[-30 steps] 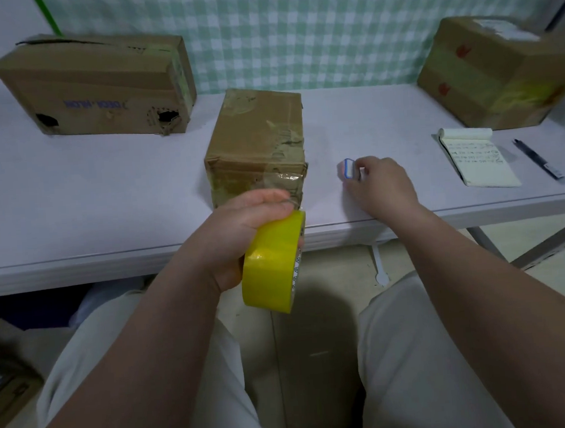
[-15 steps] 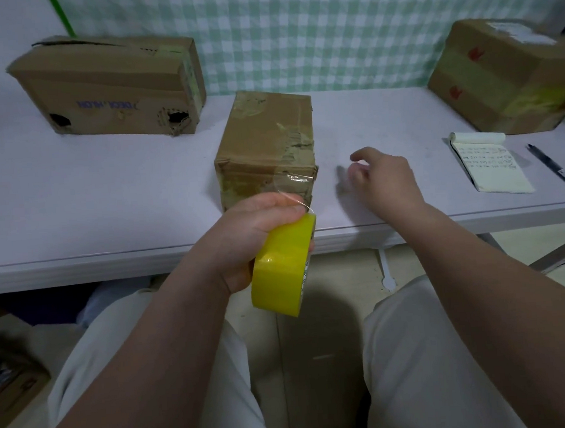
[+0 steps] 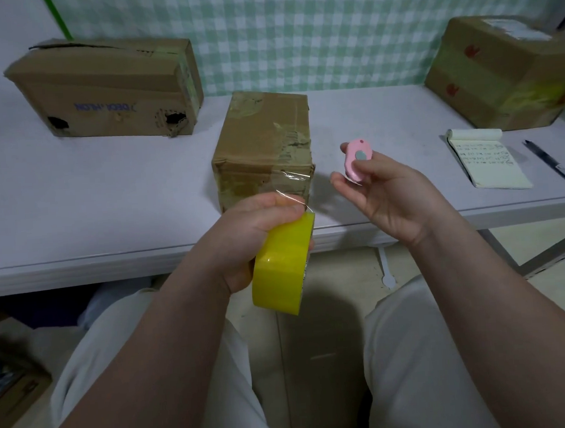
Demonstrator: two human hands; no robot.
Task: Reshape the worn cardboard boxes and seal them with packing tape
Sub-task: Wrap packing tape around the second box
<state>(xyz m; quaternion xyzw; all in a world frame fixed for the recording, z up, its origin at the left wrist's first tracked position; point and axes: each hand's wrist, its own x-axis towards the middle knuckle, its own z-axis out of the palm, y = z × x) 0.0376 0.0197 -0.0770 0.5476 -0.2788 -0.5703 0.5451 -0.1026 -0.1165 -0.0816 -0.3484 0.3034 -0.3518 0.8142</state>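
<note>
Now | left hand (image 3: 255,222) grips tape roll (image 3: 283,267) at table (image 3: 105,192) edge | clear strip (image 3: 292,186) runs from roll up to near face of box (image 3: 266,138) | right hand (image 3: 390,199) pinches pink cutter (image 3: 356,160), just right of strip | cut likely needs leftward reach by right hand.

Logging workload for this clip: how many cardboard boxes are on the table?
3. A long box at far left, a small box in the middle, a large box at far right. Floor cardboard at lower left may be another.
</note>
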